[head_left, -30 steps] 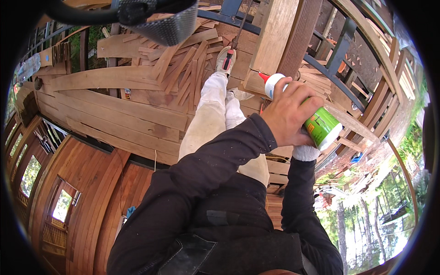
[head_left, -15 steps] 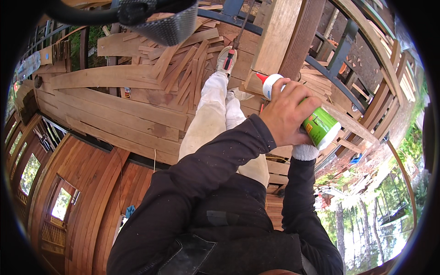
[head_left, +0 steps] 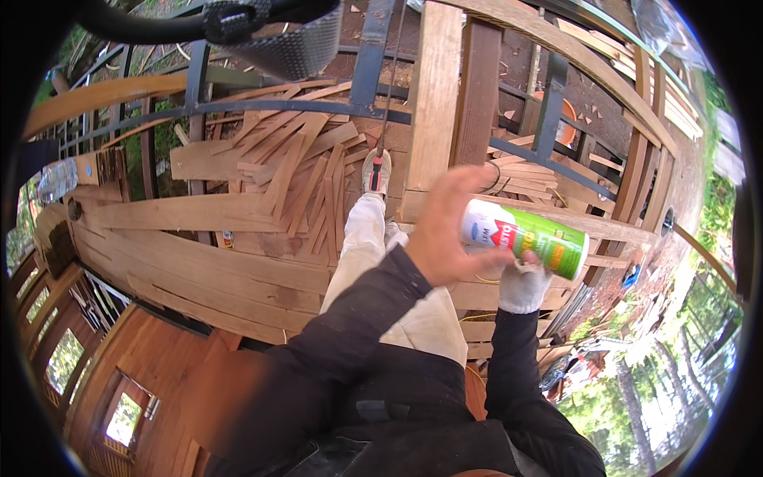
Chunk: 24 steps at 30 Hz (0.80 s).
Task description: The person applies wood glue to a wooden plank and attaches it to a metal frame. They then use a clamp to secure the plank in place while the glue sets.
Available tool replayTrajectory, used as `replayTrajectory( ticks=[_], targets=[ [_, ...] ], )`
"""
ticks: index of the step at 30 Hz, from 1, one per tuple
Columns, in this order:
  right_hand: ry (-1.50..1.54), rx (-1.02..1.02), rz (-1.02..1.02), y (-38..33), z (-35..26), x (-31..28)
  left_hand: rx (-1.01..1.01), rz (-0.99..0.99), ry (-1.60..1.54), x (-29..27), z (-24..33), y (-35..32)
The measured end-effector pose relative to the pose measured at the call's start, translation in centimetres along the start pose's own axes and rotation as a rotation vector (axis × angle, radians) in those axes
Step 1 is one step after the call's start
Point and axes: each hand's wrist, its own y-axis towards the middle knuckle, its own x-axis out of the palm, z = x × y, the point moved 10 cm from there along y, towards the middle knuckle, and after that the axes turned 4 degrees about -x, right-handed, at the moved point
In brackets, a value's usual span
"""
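Head view: looking down past the person's own dark sleeves and pale trousers to a plank deck (head_left: 199, 270) high among trees.
Landmark: a green-and-white bottle (head_left: 528, 236), lying nearly level in front of the chest.
Right hand (head_left: 523, 288): gloved in white, just under the bottle, fingers wrapped round its lower side; it seems to steady the bottle from below.
Left hand (head_left: 453, 230): bare, at the bottle's white end, palm against it with fingers spread and lifted; not clamped, more resting on the end as if working the cap, though the cap is hidden.
Upright posts (head_left: 433, 103): pale timber, just beyond the bottle.
Offcut pile (head_left: 294, 167): thin wood strips heaped on the deck, left of the bottle.
Shoe (head_left: 377, 172): beyond the bottle's white end, planted on the deck.
Metal rail (head_left: 238, 107): dark, past the offcuts.
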Motion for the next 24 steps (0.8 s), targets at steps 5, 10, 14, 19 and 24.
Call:
replayTrajectory(
  ticks=[5,10,14,19,24],
  targets=[
    [0.226,0.289,-0.076,2.1,1.3,-3.1,-0.693,0.209,-0.217,-5.3,-17.1,1.4],
    [-0.125,0.354,-0.234,4.2,6.0,-3.5,-0.805,0.062,-0.312,0.1,-24.0,-0.1],
    [-0.465,0.431,-0.444,5.4,8.4,-1.0,-0.771,0.119,-0.245,0.4,-24.5,-1.0],
    [-0.59,0.447,-0.513,5.6,7.4,0.5,-0.754,0.115,-0.241,0.1,-24.0,-0.4],
    [-0.518,0.498,-0.511,6.2,7.5,0.3,-0.686,0.151,-0.119,-0.7,-23.3,0.2]
  ],
)
